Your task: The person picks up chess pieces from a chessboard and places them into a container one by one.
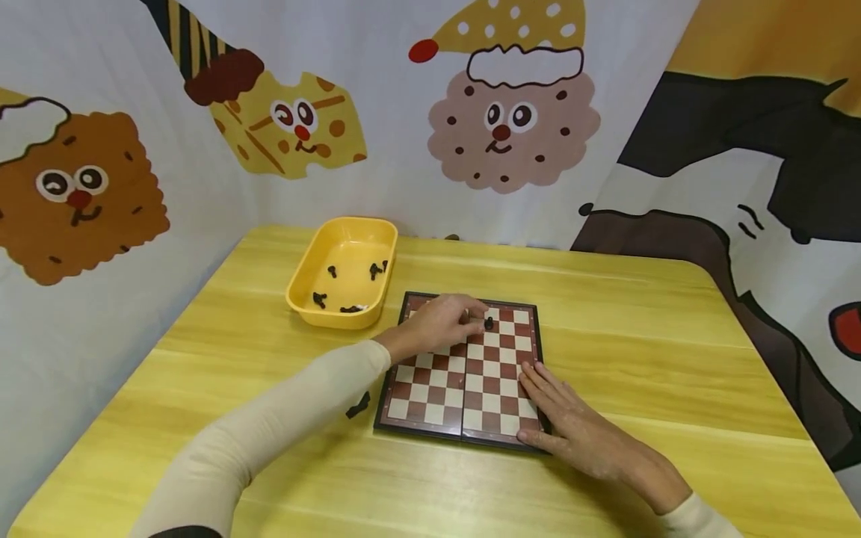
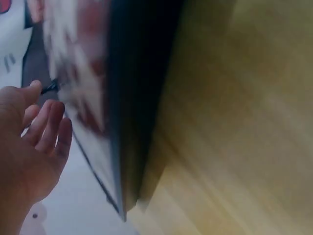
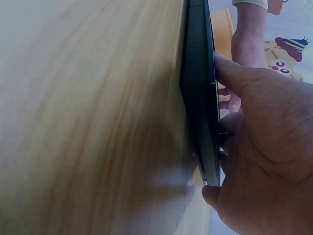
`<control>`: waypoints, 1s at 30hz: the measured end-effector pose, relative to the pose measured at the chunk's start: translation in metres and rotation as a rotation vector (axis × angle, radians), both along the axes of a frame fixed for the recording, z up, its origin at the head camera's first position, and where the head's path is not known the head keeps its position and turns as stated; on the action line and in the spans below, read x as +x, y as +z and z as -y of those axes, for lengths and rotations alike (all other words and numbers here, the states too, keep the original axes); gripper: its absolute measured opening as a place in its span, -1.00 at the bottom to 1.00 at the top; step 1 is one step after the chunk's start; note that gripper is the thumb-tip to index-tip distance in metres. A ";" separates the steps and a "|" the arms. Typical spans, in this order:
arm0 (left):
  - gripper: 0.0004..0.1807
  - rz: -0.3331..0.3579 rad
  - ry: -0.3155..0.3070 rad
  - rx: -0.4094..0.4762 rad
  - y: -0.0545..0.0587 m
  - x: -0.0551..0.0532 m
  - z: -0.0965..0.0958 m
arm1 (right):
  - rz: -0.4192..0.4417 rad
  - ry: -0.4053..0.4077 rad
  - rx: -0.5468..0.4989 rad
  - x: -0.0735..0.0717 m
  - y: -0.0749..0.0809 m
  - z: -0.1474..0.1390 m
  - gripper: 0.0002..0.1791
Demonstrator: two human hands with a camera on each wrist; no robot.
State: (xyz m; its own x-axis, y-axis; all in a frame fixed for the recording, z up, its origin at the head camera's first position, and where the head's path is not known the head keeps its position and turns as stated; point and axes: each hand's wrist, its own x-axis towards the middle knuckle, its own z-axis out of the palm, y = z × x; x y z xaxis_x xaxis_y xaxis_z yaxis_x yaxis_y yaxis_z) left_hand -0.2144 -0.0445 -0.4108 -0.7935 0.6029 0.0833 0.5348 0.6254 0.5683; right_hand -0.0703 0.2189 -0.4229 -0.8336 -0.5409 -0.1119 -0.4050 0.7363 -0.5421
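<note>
both sleeves come in from the near edge of the table [image 1: 673, 344], cream-coloured, reaching toward the chessboard [image 1: 437, 392]. right hand [image 1: 578, 430] lies flat with straight fingers on the board's near right corner, thumb against its edge; the right wrist view shows that thumb and palm against the board's dark rim [image 3: 200, 98]. left hand [image 1: 440, 323] rests over the far left part of the board, fingers curled, fingertips just beside a small black chess piece [image 1: 489, 323] standing on a far square; whether they touch it i cannot tell. the left wrist view is blurred and shows only loosely bent fingers [image 2: 51, 129] beside the board's edge. one dark piece [image 1: 358, 406] lies on the table just left of the board. behind the board's far left corner sits a yellow tray [image 1: 336, 314] holding several more dark pieces [image 1: 377, 269].
</note>
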 end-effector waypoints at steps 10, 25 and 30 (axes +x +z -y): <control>-0.68 -0.077 0.046 -0.042 -0.003 0.001 -0.011 | -0.003 -0.008 -0.015 0.001 0.000 0.002 -0.06; -0.69 -0.134 0.013 -0.097 -0.002 -0.002 -0.018 | 0.032 0.004 0.000 0.002 0.001 0.006 -0.05; -0.69 -0.100 0.015 -0.067 0.003 -0.004 -0.017 | 0.016 0.016 0.020 0.001 0.001 0.005 -0.05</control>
State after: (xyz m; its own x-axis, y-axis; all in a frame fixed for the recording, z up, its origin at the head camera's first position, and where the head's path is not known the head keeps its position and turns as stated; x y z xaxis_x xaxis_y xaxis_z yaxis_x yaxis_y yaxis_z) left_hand -0.2188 -0.0276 -0.4081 -0.7920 0.5980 0.1227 0.5772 0.6681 0.4696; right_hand -0.0690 0.2137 -0.4217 -0.8227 -0.5520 -0.1361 -0.4084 0.7403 -0.5341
